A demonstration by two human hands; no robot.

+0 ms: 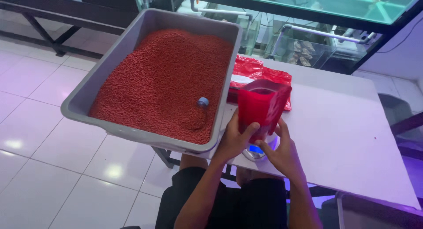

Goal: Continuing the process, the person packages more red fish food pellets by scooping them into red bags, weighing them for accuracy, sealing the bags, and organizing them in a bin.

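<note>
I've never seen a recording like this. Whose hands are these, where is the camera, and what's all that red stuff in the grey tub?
There is no machine here: the single picture comes from a camera on a person's head, looking down at their own two hands. The left hand and right hand together hold an open red pouch upright over a small scale with a blue-lit display. Beside it a grey tub holds red pellets, with a small blue scoop half buried. More red pouches lie on the white table. Glass tanks stand behind.
</note>
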